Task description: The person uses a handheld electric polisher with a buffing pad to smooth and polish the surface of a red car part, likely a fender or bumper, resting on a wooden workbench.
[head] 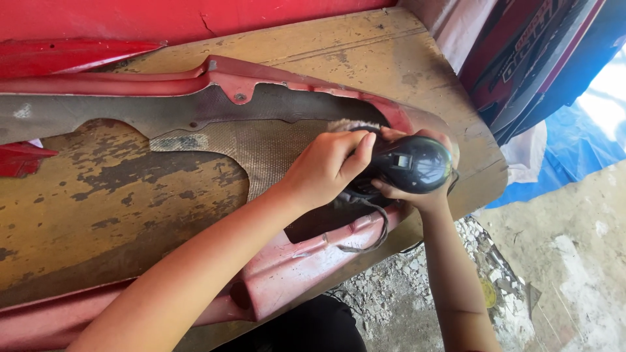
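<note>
Both hands are on a black sander (412,163), which sits on the inner face of a red panel (287,267) lying on a worn wooden table (117,215), toward the table's right end. The left hand (323,168) grips the tool from the left, fingers curled and pressed together over its top and front. The right hand (424,195) cups the rounded body from the far side and below; its fingers are wrapped around the housing, with only the tips showing above it. A fuzzy, pale pad edge shows at the top of the tool where it meets the panel. A dark cord (375,231) loops from the tool across the panel's lower lip.

Condition of the work: the inner face shows a woven, grey-brown patch (274,153) running from the middle of the panel toward the tool. In my judgement this patch has been largely dulled and levelled, since it looks matte and even. The area under the tool, at the right end of the patch, is the part in hand. The red edges and the mounting tab near the top (238,88) look untouched. How much of the surface beneath the hands is finished cannot be told.

Other red body parts (72,52) lie along the far edge of the table. Gravel and a blue sheet (574,143) are on the ground to the right.
</note>
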